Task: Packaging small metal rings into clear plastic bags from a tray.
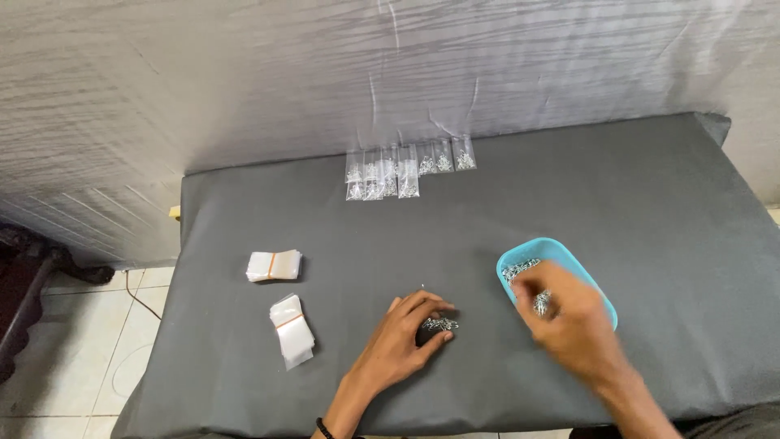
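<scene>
Lowest in the frame, my left hand (406,337) rests flat-ish on the grey cloth-covered table (650,195), fingers curled loosely around a small heap of silvery metal bits (439,324), as if to keep them from scattering. To its right, my right hand (569,313) is blurred over the turquoise tray (561,252), fingers pinched on a few of the same metal bits from the tray. At left of centre lie two banded stacks of empty clear bags (275,266), within easy reach of my left hand. Along the table's far edge, at upper centre, a row of filled little bags (406,169) sits out of the way. Behind it hangs a pale, wrinkled sheet (325,73); at lower left, tiled floor (73,366) shows.
</scene>
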